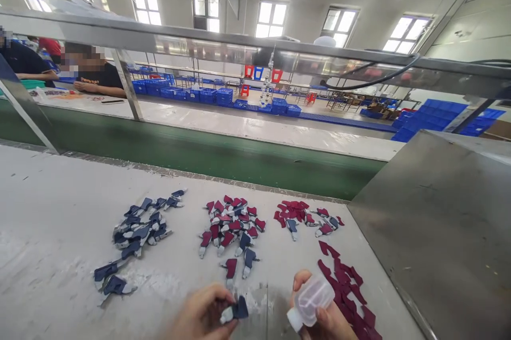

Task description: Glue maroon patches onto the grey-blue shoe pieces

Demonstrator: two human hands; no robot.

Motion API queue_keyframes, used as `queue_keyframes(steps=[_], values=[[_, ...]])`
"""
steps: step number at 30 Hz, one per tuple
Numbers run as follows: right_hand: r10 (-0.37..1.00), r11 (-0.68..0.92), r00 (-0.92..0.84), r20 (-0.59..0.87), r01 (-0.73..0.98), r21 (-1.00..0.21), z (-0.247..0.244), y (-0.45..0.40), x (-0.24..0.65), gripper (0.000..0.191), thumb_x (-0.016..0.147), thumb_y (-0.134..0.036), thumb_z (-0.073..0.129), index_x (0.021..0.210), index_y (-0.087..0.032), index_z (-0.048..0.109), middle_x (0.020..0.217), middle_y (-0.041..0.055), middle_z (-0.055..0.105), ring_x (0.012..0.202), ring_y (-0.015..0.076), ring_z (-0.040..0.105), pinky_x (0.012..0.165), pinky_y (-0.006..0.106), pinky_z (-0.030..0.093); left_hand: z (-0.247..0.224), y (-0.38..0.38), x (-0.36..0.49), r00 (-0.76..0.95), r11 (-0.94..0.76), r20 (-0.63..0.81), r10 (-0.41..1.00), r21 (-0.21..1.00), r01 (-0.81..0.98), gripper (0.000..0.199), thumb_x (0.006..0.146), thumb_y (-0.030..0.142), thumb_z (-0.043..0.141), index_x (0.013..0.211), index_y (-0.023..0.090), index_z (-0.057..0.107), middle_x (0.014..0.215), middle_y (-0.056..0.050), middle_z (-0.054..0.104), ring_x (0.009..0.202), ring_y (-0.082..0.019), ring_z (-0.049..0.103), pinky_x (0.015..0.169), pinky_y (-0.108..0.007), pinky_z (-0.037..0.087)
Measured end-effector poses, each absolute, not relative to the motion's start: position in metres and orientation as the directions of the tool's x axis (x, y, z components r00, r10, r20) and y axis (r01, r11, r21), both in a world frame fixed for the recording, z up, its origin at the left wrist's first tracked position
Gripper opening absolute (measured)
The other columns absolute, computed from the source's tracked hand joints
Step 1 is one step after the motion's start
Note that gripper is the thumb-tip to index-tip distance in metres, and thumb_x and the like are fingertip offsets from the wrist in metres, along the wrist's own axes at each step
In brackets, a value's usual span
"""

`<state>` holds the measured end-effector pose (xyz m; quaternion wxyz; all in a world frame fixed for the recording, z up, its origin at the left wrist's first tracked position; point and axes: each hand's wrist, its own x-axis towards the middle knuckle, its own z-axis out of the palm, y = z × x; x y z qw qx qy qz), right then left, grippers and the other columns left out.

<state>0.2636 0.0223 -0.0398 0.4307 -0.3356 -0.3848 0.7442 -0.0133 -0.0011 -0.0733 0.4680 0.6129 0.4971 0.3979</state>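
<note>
Both hands are closed on what they hold just above the bench's near edge, the left hand [197, 313] pinching a small navy-and-white piece [236, 310] and the right hand [325, 321] curled around a translucent plastic squeeze bottle [312, 300], while navy pieces [138, 233] and maroon cut pieces [343, 289] lie in separate heaps, seemingly sorted by colour, on the white workbench [51, 223].

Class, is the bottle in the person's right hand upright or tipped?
Tipped: the clear plastic bottle lies slantwise in the right hand, its white end pointing down-left.
</note>
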Motion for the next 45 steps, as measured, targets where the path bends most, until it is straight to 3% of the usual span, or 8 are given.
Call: queue_keyframes(steps=[2, 5, 9, 14, 18, 23, 36, 45], values=[[0.885, -0.359, -0.423, -0.194, -0.355, -0.863, -0.040, 0.017, 0.262, 0.075, 0.053, -0.075, 0.084, 0.095, -0.023, 0.049, 0.060, -0.0048, 0.060, 0.040, 0.0052, 0.043, 0.041, 0.018, 0.026, -0.057, 0.000, -0.006, 0.120, 0.060, -0.057, 0.991, 0.998, -0.019, 0.032, 0.075, 0.048, 0.080, 0.088, 0.020, 0.070, 0.098, -0.007, 0.069, 0.086, -0.022, 0.067, 0.073, -0.028, 0.056], [0.876, -0.370, -0.432, -0.213, -0.323, -0.871, -0.035, 0.007, 0.262, 0.079, 0.049, -0.070, 0.089, 0.097, -0.022, 0.050, 0.063, -0.0024, 0.064, 0.046, 0.0069, 0.050, 0.044, 0.018, 0.029, -0.039, -0.001, 0.008, 0.128, 0.306, -0.279, 0.952, 0.897, -0.320, 0.044, 0.070, 0.054, 0.084, 0.092, 0.019, 0.067, 0.123, -0.011, 0.066, 0.099, -0.026, 0.068, 0.078, -0.033, 0.057], [0.880, -0.368, -0.416, -0.229, -0.295, -0.882, -0.017, -0.010, 0.267, 0.074, 0.052, -0.053, 0.095, 0.105, -0.022, 0.052, 0.064, -0.0018, 0.066, 0.054, 0.0093, 0.053, 0.052, 0.020, 0.032, -0.030, -0.007, 0.019, 0.266, 0.449, -0.366, 0.892, 0.786, -0.425, 0.055, 0.080, 0.053, 0.077, 0.122, 0.026, 0.057, 0.124, -0.011, 0.066, 0.108, -0.028, 0.068, 0.082, -0.036, 0.057], [0.940, -0.293, -0.197, -0.278, -0.052, -0.955, 0.017, -0.027, 0.263, 0.058, 0.065, -0.053, 0.087, 0.104, -0.021, 0.059, 0.068, -0.0007, 0.064, 0.056, 0.0125, 0.051, 0.054, 0.025, 0.034, -0.025, -0.018, 0.020, 0.385, 0.400, -0.261, 0.885, 0.850, -0.344, 0.068, 0.078, 0.031, 0.084, 0.132, 0.032, 0.043, 0.126, -0.006, 0.061, 0.099, -0.019, 0.070, 0.088, -0.032, 0.053], [0.964, -0.251, -0.067, -0.258, 0.098, -0.963, 0.043, -0.036, 0.244, 0.041, 0.069, -0.050, 0.081, 0.090, -0.022, 0.059, 0.069, -0.0020, 0.058, 0.057, 0.0138, 0.050, 0.052, 0.026, 0.036, -0.016, -0.026, 0.022, 0.333, 0.328, -0.278, 0.901, 0.939, -0.105, 0.045, 0.080, 0.025, 0.081, 0.111, 0.026, 0.048, 0.111, -0.001, 0.062, 0.085, -0.012, 0.066, 0.079, -0.026, 0.052], [0.973, -0.166, -0.102, -0.205, 0.300, -0.939, 0.064, -0.036, 0.216, 0.026, 0.072, -0.043, 0.074, 0.076, -0.023, 0.058, 0.064, -0.0031, 0.055, 0.052, 0.0124, 0.047, 0.045, 0.024, 0.035, -0.005, -0.032, 0.021, 0.354, 0.208, -0.236, 0.905, 0.971, 0.115, 0.036, 0.080, 0.024, 0.077, 0.103, 0.023, 0.050, 0.102, 0.000, 0.062, 0.078, -0.012, 0.063, 0.070, -0.025, 0.051], [0.983, 0.012, -0.173, -0.064, 0.405, -0.914, 0.074, -0.032, 0.207, 0.018, 0.077, -0.040, 0.073, 0.076, -0.025, 0.062, 0.065, -0.0049, 0.064, 0.052, 0.0142, 0.059, 0.045, 0.023, 0.044, 0.012, -0.031, 0.020, 0.379, 0.115, -0.189, 0.906, 0.971, 0.210, 0.033, 0.073, 0.015, 0.073, 0.098, 0.022, 0.054, 0.094, 0.001, 0.064, 0.081, -0.014, 0.060, 0.072, -0.024, 0.051], [0.975, 0.206, -0.166, 0.150, 0.408, -0.889, 0.072, -0.031, 0.206, 0.011, 0.079, -0.031, 0.074, 0.085, -0.028, 0.066, 0.066, -0.0085, 0.067, 0.054, 0.0132, 0.065, 0.051, 0.022, 0.049, 0.011, -0.031, 0.018, 0.370, 0.101, -0.184, 0.911, 0.968, 0.232, 0.033, 0.075, 0.016, 0.071, 0.101, 0.022, 0.052, 0.098, 0.000, 0.062, 0.083, -0.014, 0.059, 0.076, -0.026, 0.051]])
